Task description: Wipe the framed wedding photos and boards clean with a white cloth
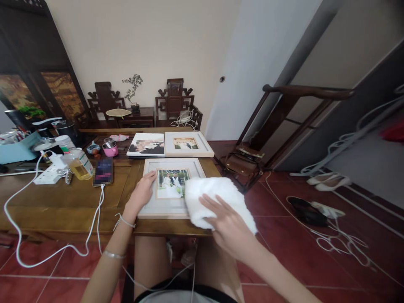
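A light wooden picture frame [149, 212] lies flat at the table's front edge, with a photo of two people in its middle. My left hand [142, 192] grips the frame's left side, fingers over the edge and touching the glass. A folded white towel [227, 191] covers the frame's right part and hangs past its edge. On top of it, my right hand [225, 223] holds the towel with the fingers laid across the cloth. The frame's lower right corner is hidden beneath the towel.
Behind lie a second framed photo [205, 145] and a photo book [134, 141]. To the left are a charging phone [103, 171], a bottle of yellow liquid [80, 164], a power strip [49, 174] and a pink cup [110, 148]. A wooden chair [271, 122] stands right.
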`<state>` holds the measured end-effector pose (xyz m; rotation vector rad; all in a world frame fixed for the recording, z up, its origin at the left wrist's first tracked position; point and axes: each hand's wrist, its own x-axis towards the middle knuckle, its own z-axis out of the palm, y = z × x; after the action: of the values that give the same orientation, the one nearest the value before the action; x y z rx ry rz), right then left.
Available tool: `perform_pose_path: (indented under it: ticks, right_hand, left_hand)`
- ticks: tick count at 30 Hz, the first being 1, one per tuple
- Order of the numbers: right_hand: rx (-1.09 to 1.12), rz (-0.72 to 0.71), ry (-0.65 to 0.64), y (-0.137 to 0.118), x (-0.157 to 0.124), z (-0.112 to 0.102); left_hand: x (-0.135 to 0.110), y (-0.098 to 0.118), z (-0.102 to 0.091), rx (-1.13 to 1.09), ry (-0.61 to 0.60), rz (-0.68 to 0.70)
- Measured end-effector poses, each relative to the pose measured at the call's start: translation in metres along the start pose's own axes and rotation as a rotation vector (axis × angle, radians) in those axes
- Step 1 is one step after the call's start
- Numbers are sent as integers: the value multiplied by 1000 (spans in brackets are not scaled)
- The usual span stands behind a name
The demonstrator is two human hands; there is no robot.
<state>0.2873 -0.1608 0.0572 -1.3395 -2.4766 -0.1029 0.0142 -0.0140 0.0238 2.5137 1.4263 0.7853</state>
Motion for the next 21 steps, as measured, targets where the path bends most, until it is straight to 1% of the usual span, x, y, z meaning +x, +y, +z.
perform_pose_path:
  ticks: [2,3,5,6,8,10,12,14,16,19,21]
  right_hand:
    - [-5,7,32,18,-14,-2]
    - [-7,0,44,26,-16,-2]
    - [-9,1,62,41,-9,2]
    - [-16,17,62,48,0,5]
    - [-43,77,44,62,26,11]
    - [-84,137,10,74,59,14]
    - [-125,154,-16,81,93,15]
    - [-144,111,-28,81,124,15]
    - [-136,19,-37,70,153,16]
    - [-120,-167,-63,41,192,23]
    - [-110,-256,-79,20,212,30]
  left_hand:
    - [0,2,-1,-3,-4,0]
    - [0,2,-2,-2,-8,2]
    - [1,1,-2,7,-20,6]
    - [1,1,-2,12,-26,7]
    - [1,-2,-1,19,-33,6]
    - [1,-5,1,21,-33,0]
    - [1,-6,2,20,-33,-3]
    - [1,-6,2,13,-34,0]
    - [2,-5,1,4,-31,8]
    - [4,-3,-2,-8,-21,15]
    - [5,-2,-4,-15,-24,19]
